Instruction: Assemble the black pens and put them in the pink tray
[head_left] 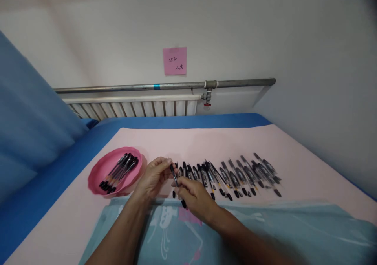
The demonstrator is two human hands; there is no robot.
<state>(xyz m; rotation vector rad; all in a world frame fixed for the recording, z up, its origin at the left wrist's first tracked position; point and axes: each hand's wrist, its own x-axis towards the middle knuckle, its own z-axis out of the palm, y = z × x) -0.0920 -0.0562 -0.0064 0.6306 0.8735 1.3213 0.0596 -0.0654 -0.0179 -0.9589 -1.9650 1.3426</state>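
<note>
My L hand & R hand both pinch one pen; pen row at 3 o'clock, pink dish at 9.

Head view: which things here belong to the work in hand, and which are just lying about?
In use: black pen, held by left hand and right hand; row of pens; pink dish holding loose pens; pink sheet.
Lying about: sticky note, radiator, pipe, blue curtain, teal cloth.

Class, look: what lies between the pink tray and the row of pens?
In the head view, the left hand, pinching a pen together with the right hand.
</note>
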